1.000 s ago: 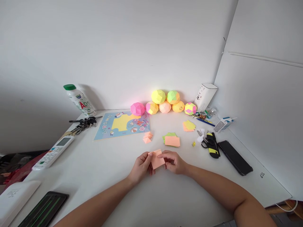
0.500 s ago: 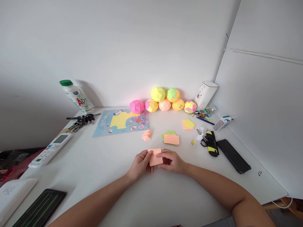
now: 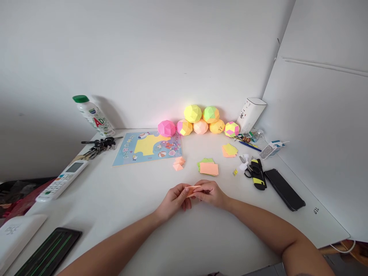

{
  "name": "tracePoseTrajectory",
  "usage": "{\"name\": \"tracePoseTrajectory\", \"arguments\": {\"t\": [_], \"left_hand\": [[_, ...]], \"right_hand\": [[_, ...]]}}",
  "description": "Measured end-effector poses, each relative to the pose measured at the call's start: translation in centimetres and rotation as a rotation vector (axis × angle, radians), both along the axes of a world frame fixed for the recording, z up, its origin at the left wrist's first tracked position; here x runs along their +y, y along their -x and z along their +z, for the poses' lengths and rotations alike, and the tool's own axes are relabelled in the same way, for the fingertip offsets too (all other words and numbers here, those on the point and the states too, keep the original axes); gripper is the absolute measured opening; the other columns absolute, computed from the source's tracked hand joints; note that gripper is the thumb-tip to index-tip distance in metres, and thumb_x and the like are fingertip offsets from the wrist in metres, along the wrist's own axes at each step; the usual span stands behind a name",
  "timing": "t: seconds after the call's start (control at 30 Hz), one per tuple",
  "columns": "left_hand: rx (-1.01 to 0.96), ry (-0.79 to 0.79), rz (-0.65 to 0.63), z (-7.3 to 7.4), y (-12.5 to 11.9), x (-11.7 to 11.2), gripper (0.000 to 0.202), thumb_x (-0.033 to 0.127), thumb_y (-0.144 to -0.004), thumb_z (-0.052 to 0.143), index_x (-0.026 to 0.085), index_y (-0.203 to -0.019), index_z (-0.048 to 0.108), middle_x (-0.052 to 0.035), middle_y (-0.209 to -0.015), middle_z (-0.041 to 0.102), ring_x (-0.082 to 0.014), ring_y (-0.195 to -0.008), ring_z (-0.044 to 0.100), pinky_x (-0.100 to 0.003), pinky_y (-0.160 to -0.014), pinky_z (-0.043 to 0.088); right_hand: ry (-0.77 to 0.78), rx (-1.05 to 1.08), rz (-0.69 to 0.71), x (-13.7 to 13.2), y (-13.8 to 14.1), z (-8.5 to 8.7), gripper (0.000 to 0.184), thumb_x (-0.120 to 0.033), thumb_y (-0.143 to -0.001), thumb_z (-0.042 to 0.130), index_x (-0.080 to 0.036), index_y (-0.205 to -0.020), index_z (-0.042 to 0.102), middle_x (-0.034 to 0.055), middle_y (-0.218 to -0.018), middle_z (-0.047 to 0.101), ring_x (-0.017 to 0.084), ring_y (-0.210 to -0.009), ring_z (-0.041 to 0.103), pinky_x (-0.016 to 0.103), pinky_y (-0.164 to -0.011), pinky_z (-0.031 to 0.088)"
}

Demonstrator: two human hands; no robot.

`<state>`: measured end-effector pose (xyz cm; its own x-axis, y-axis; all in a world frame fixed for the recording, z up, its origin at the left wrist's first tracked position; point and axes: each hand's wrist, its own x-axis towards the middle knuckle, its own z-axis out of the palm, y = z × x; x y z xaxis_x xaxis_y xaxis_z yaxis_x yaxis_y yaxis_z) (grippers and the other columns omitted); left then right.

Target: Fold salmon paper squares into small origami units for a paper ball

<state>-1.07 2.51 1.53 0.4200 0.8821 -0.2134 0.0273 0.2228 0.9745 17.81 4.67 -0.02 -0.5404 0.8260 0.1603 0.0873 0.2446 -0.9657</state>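
Observation:
Between my hands, above the near part of the desk, is a small peach sheet of paper (image 3: 192, 190), tilted so that it looks like a narrow strip. My left hand (image 3: 175, 198) pinches its left side, thumb on top. My right hand (image 3: 211, 194) closes on its right side with thumb and fingers. Just beyond lies a stack of peach and green paper slips (image 3: 209, 168). Left of that stack sit a few folded peach paper pieces (image 3: 178, 163). Farther back on the right are yellow and orange slips (image 3: 229, 150).
Colourful faceted paper balls (image 3: 193, 114) are piled against the wall. A blue printed board (image 3: 146, 157), keys (image 3: 100, 144), a bottle (image 3: 93, 117) and a remote (image 3: 61, 181) occupy the left. Scissors (image 3: 251, 171), a yellow-black cutter (image 3: 259, 178) and a black phone (image 3: 284, 189) lie right.
The peach sheet has tipped from facing me to nearly edge-on. My right hand's fingers have closed in on it, and the two hands are nearer each other.

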Motion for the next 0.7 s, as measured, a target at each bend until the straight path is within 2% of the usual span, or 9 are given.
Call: {"name": "tracePoseTrajectory", "arguments": {"t": [0.13,0.43,0.7], "left_hand": [[-0.019,0.005,-0.027,0.11,0.12,-0.05,0.041,0.050,-0.078,0.056,0.016,-0.100,0.057,-0.0028,-0.067,0.064,-0.0133,-0.054,0.057,-0.024,-0.050,0.044],[0.034,0.054,0.027,-0.42,-0.19,0.13,0.031,0.046,-0.077,0.059,0.016,-0.081,0.055,-0.0028,-0.065,0.065,-0.0121,-0.049,0.057,-0.022,-0.045,0.041],[0.025,0.037,0.053,-0.63,-0.20,0.07,0.031,0.047,-0.077,0.059,0.016,-0.078,0.055,-0.0034,-0.066,0.066,-0.0126,-0.050,0.059,-0.022,-0.044,0.042]], "right_hand": [[0.113,0.037,-0.039,0.11,-0.04,-0.10,0.021,-0.034,-0.081,0.060,-0.017,-0.086,0.071,0.0046,-0.083,0.060,0.010,-0.059,0.055,0.025,-0.053,0.047],[0.202,0.039,-0.088,0.03,0.06,0.24,0.020,-0.034,-0.079,0.062,-0.015,-0.080,0.067,0.0028,-0.074,0.060,0.011,-0.058,0.055,0.024,-0.051,0.046],[0.262,0.019,-0.103,-0.13,0.19,0.30,0.023,-0.036,-0.077,0.063,-0.017,-0.079,0.052,0.0020,-0.073,0.062,0.013,-0.064,0.060,0.024,-0.051,0.046]]}}
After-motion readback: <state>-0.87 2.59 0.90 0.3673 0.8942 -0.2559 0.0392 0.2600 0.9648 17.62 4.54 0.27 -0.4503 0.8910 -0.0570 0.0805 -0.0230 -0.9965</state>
